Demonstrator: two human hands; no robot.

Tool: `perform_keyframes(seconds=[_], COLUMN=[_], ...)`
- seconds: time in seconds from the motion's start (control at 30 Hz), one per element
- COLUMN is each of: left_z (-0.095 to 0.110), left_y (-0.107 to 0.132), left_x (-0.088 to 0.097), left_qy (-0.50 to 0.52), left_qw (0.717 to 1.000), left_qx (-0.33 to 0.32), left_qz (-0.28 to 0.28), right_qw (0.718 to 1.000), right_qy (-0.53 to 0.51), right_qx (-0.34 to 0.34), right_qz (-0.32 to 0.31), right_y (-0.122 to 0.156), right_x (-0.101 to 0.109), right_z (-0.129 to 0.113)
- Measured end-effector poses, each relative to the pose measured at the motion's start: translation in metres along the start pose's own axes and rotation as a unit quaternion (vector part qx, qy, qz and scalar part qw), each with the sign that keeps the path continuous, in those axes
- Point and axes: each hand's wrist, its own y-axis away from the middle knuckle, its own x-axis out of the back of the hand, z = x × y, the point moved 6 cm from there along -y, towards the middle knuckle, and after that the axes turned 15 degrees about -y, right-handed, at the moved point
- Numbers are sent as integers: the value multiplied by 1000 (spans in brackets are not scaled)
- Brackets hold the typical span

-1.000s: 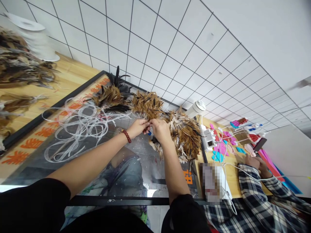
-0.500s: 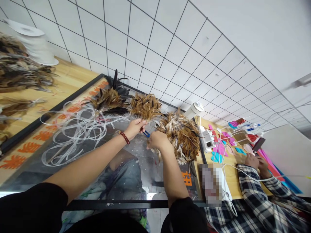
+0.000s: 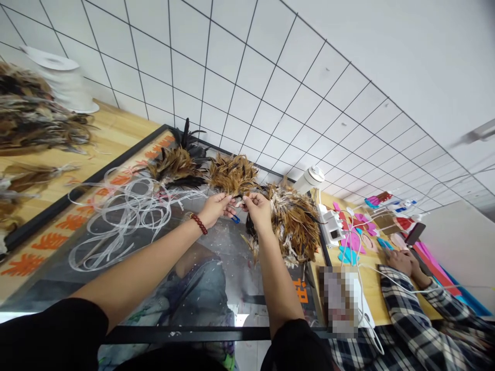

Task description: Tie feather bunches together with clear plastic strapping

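Head view: the fluffy brown feather tuft [image 3: 232, 174] is pinched at its quill end by the left hand [image 3: 215, 207] and right hand [image 3: 258, 207], held together above the glass tabletop [image 3: 216, 281], leaving the plumes fanned free.

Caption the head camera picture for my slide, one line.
The left hand and right hand pinch the base of a brown feather bundle above a glass table, beside loose white strips.
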Motion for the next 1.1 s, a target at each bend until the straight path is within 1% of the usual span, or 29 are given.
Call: perform_keyframes(seconds=[0.07, 0.17, 0.23, 0.3, 0.33, 0.37, 0.43, 0.47, 0.5, 0.57, 0.6, 0.7, 0.77, 0.83, 0.87, 0.97, 1.1], left_z=[0, 1, 1, 2, 2, 2, 3, 2, 2, 2, 2, 2, 1, 0, 0, -1, -2], left_y=[-1, -3, -3, -4, -3, -3, -3, -3, -3, -4, -4, -5, -5, -6, -6, -7, -8], left_x=[1, 6, 7, 7, 7, 7, 7, 7, 7, 7, 7, 7, 7, 7, 8, 8, 7], left_qy=[6, 23, 32, 36, 38, 39, 41, 40, 40, 39, 39, 42, 42, 40, 39, 36, 34], left_qw=[1000, 999, 998, 998, 998, 998, 998, 998, 998, 998, 998, 998, 998, 998, 998, 998, 998], left_qx=[-3, -18, -25, -29, -30, -32, -35, -34, -33, -33, -33, -38, -39, -37, -36, -38, -40], left_qz=[9, 35, 42, 38, 38, 39, 41, 42, 42, 41, 40, 36, 35, 35, 35, 34, 35], right_qw=[1000, 998, 996, 992, 985, 973, 934, 911, 890, 853, 837, 799, 781, 777, 777, 772, 746], right_qy=[7, 41, 59, 102, 145, 202, 332, 393, 445, 519, 544, 598, 622, 628, 627, 629, 645], right_qx=[-6, -40, -54, -53, -54, -56, -45, -28, -5, 36, 45, 34, 5, -11, -5, 49, 116], right_qz=[6, -27, -46, -59, -71, -92, -125, -120, -99, -49, -35, -46, -52, -52, -54, -75, -120], right_y=[0, 0, 1, 1, 1, 2, 3, 3, 3, 3, 4, 6, 7, 7, 7, 6, 7], right_x=[2, 6, 11, 20, 23, 26, 31, 34, 36, 36, 34, 23, 20, 18, 17, 13, 7], right_z=[0, -3, -7, -10, -11, -11, -12, -15, -19, -27, -29, -24, -15, -6, -3, 0, -5])
